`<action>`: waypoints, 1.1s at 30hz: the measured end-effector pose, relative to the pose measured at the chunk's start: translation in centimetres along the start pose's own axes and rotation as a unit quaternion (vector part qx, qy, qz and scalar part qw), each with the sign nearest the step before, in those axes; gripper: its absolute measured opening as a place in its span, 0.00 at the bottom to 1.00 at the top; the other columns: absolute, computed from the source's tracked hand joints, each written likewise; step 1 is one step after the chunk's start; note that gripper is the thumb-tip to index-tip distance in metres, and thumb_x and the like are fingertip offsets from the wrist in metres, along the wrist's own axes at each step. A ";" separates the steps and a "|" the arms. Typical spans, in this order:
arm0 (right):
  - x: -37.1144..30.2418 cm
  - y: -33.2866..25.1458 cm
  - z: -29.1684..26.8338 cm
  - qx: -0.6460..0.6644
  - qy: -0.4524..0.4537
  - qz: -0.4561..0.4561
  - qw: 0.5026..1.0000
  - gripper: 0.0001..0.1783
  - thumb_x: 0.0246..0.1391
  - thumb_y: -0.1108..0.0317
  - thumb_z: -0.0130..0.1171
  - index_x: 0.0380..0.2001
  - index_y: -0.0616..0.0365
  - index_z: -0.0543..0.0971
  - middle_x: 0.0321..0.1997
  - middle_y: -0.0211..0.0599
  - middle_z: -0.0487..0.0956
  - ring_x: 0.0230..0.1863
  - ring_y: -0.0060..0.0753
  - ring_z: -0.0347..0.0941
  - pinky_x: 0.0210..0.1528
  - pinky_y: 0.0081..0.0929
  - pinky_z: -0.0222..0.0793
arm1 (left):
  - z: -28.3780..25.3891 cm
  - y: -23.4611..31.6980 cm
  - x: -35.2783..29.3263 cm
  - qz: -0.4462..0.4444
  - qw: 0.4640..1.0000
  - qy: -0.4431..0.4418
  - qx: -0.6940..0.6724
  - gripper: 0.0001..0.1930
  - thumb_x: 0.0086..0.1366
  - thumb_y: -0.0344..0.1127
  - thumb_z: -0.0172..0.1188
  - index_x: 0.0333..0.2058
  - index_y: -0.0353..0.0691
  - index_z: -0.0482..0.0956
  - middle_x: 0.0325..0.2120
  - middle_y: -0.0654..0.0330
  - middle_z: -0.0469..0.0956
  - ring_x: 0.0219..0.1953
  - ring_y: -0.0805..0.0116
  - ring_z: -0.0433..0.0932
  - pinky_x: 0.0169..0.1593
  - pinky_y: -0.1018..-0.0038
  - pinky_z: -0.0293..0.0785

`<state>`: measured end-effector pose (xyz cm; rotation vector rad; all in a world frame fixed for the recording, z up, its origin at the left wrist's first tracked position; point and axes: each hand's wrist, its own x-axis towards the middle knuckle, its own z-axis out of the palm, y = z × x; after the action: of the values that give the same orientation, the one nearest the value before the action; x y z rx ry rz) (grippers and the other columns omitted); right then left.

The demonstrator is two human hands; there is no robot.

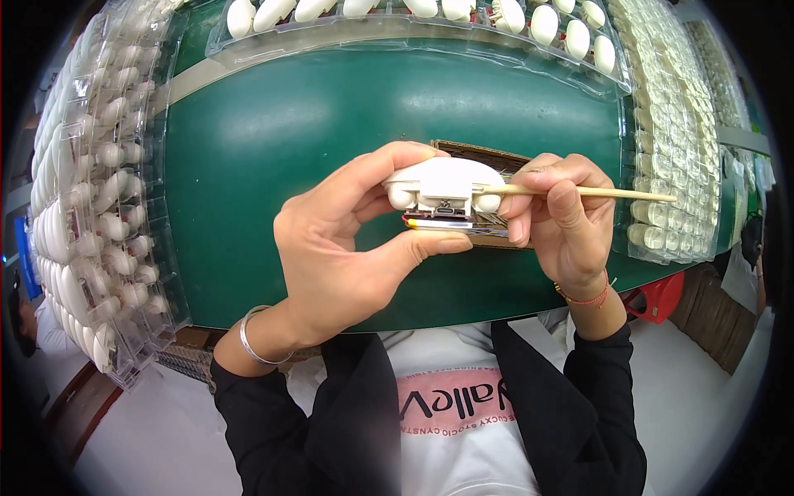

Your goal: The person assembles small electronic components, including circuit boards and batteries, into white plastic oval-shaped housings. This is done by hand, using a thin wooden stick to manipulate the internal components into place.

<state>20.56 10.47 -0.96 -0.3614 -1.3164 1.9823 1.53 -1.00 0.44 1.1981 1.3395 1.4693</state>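
My left hand (347, 240) grips a white rounded plastic device (442, 175), thumb below and fingers above. Its near side faces me, with a small port, a dark circuit board and a silver battery-like block (438, 223) with coloured wires at the lower edge. Between the thumb and fingers of my right hand (571, 207) is a thin wooden stick (624, 194), its inner end against the right part of the device. Behind both hands lies an open cardboard box (488, 155) with thin wire-like pieces in it, partly hidden.
Stacked clear trays of white rounded parts (107, 190) stand at the left. Another clear tray of white parts (413, 25) lies along the far side, and tall tray stacks (674, 140) rise at the right. Beneath everything is a green work surface (273, 116); a red stool (659, 299) stands beyond its right edge.
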 end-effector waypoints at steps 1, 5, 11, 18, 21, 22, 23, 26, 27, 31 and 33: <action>0.0 0.0 -0.1 -0.001 0.001 0.000 1.000 0.13 0.66 0.69 0.51 0.40 0.70 0.78 0.32 0.52 0.81 0.27 0.29 0.79 0.30 0.22 0.77 | 0.0 0.0 0.1 -0.008 1.000 0.000 -0.014 0.29 0.51 0.18 0.70 0.53 0.25 0.71 0.48 0.46 0.77 0.50 0.63 0.79 0.55 0.68 0.77; 0.1 -0.1 0.0 -0.021 -0.011 0.008 1.000 0.12 0.66 0.69 0.51 0.43 0.69 0.76 0.32 0.51 0.81 0.27 0.27 0.78 0.30 0.22 0.76 | 0.0 0.0 -0.1 -0.017 1.000 0.001 -0.017 0.29 0.51 0.19 0.71 0.53 0.25 0.71 0.48 0.47 0.77 0.50 0.64 0.79 0.55 0.69 0.77; 0.4 0.3 0.0 0.052 -0.014 0.021 0.998 0.08 0.66 0.70 0.51 0.42 0.65 0.71 0.35 0.56 0.80 0.30 0.31 0.78 0.31 0.24 0.77 | -0.1 0.4 -0.2 0.016 1.000 0.012 0.019 0.31 0.49 0.20 0.72 0.53 0.25 0.71 0.48 0.47 0.78 0.49 0.64 0.79 0.54 0.70 0.77; 0.4 0.5 -0.4 0.114 -0.011 0.073 0.991 0.09 0.67 0.66 0.50 0.40 0.62 0.71 0.35 0.57 0.80 0.30 0.32 0.79 0.31 0.25 0.78 | -0.2 0.4 -0.2 0.041 0.997 0.024 0.060 0.31 0.48 0.20 0.73 0.52 0.24 0.72 0.48 0.47 0.78 0.48 0.65 0.79 0.53 0.71 0.77; 0.3 0.5 -0.3 0.097 0.000 0.079 0.992 0.10 0.68 0.64 0.49 0.40 0.61 0.71 0.34 0.55 0.80 0.30 0.31 0.80 0.30 0.24 0.79 | -0.2 0.5 -0.3 0.046 0.996 0.022 0.068 0.31 0.48 0.20 0.73 0.52 0.24 0.72 0.47 0.47 0.78 0.48 0.65 0.79 0.53 0.72 0.77; 0.2 0.5 -0.1 0.096 -0.001 0.079 0.992 0.10 0.68 0.64 0.49 0.40 0.61 0.71 0.34 0.55 0.80 0.30 0.31 0.80 0.30 0.24 0.79 | -0.2 0.6 -0.4 0.046 0.997 0.021 0.066 0.31 0.48 0.19 0.73 0.52 0.24 0.72 0.47 0.47 0.78 0.48 0.65 0.79 0.53 0.72 0.77; 0.2 0.5 -0.2 0.091 0.007 0.080 0.993 0.10 0.68 0.64 0.48 0.40 0.61 0.71 0.34 0.54 0.80 0.29 0.30 0.80 0.30 0.23 0.80 | -0.2 0.5 -0.4 0.045 0.997 0.021 0.065 0.31 0.48 0.19 0.73 0.52 0.24 0.72 0.47 0.47 0.78 0.48 0.65 0.79 0.53 0.72 0.77; 0.2 0.6 -0.2 0.092 0.016 0.079 0.992 0.10 0.68 0.64 0.48 0.40 0.61 0.71 0.34 0.53 0.81 0.29 0.30 0.80 0.29 0.23 0.80 | -0.2 0.4 -0.3 0.046 0.996 0.020 0.077 0.30 0.48 0.19 0.73 0.51 0.24 0.72 0.47 0.47 0.78 0.48 0.65 0.79 0.53 0.72 0.77; 0.2 0.7 -0.2 0.097 0.018 0.078 0.992 0.10 0.68 0.64 0.48 0.39 0.61 0.71 0.34 0.53 0.81 0.28 0.30 0.80 0.29 0.23 0.80 | -0.1 0.4 -0.3 0.043 0.996 0.023 0.072 0.30 0.48 0.19 0.73 0.51 0.24 0.73 0.47 0.47 0.78 0.48 0.66 0.79 0.53 0.72 0.77; 0.0 0.8 -0.1 0.072 0.027 0.067 0.995 0.10 0.68 0.64 0.48 0.39 0.61 0.70 0.34 0.53 0.81 0.28 0.30 0.81 0.29 0.23 0.80 | 0.0 0.4 -0.3 0.037 0.996 0.025 0.072 0.30 0.48 0.19 0.73 0.51 0.24 0.73 0.47 0.48 0.78 0.48 0.66 0.79 0.53 0.73 0.76; 0.0 0.9 0.0 0.061 0.027 0.044 0.997 0.10 0.68 0.65 0.48 0.39 0.61 0.70 0.33 0.54 0.81 0.28 0.31 0.81 0.28 0.22 0.80 | 0.1 0.5 -0.3 0.036 0.997 0.029 0.069 0.29 0.48 0.19 0.73 0.51 0.24 0.73 0.47 0.48 0.78 0.48 0.66 0.79 0.53 0.73 0.76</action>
<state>20.24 10.26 -1.75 -0.4173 -1.1574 2.1003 1.73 -1.32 0.91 1.3138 1.4703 1.4916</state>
